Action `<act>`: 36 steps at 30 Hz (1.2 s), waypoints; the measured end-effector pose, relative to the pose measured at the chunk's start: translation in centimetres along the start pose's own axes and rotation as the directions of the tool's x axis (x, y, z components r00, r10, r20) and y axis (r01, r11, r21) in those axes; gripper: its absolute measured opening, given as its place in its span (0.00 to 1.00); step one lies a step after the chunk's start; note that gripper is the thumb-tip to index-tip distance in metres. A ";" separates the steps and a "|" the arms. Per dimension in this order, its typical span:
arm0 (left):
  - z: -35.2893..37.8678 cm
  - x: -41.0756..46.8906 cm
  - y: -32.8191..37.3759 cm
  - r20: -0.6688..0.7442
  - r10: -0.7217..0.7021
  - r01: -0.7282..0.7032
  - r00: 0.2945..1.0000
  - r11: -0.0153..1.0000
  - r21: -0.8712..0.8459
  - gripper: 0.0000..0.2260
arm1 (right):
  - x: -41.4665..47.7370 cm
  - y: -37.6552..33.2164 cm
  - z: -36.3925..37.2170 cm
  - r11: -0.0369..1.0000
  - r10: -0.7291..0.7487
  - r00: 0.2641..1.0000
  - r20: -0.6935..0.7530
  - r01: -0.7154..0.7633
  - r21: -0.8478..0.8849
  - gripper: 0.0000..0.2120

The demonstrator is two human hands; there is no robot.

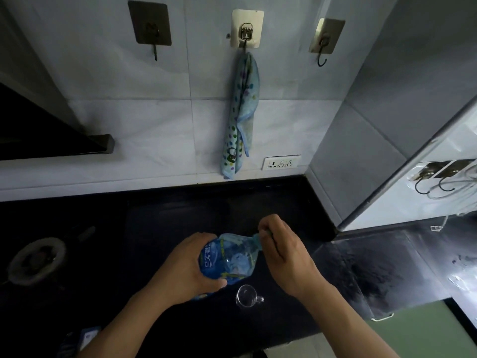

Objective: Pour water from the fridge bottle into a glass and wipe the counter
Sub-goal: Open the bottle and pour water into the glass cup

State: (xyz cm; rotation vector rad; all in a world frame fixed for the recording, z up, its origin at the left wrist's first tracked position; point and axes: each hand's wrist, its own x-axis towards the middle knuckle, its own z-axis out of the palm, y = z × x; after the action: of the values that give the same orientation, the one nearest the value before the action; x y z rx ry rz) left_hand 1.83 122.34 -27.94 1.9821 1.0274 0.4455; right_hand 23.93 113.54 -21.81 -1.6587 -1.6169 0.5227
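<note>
A clear plastic water bottle [232, 257] with a blue label hangs tilted over the black counter [180, 213], neck pointing right. My left hand [185, 267] grips its body. My right hand [281, 246] is closed around the bottle's cap end; the cap itself is hidden by the fingers. A small clear glass cup [245, 297] with a handle stands upright on the counter just below the bottle, and I cannot tell whether anything is in it. A blue dotted cloth [241, 117] hangs from the middle wall hook, above the counter's back edge.
A gas burner [36, 259] sits on the counter at the left. A range hood [46, 130] juts out at upper left. A wall socket [281, 162] is beside the cloth. A pale door or panel [423, 177] with hooks stands at the right.
</note>
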 end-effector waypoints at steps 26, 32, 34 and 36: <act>10.3 -4.2 -5.4 -0.037 -0.425 0.407 0.904 0.832 0.377 0.33 | -10.4 24.4 4.3 0.822 0.512 0.745 0.428 -0.280 -0.496 0.15; 11.2 -4.2 -5.4 -0.041 -0.473 0.447 0.880 0.797 0.407 0.33 | -11.0 26.0 4.9 0.784 0.387 0.816 0.430 -0.045 -0.619 0.17; 11.4 -4.3 -5.5 -0.038 -0.488 0.458 0.872 0.787 0.412 0.33 | -11.5 26.8 5.3 0.730 0.370 0.824 0.430 0.028 -0.683 0.20; 11.5 -4.4 -5.5 -0.042 -0.500 0.470 0.865 0.779 0.416 0.33 | -12.2 28.1 5.4 0.715 0.383 0.819 0.428 0.031 -0.699 0.27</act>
State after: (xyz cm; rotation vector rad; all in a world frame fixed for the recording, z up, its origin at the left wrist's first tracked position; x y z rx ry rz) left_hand 3.65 114.58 -38.84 1.9606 1.6348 -0.1459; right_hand 37.17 105.10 -48.68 -2.4024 -2.2682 0.5779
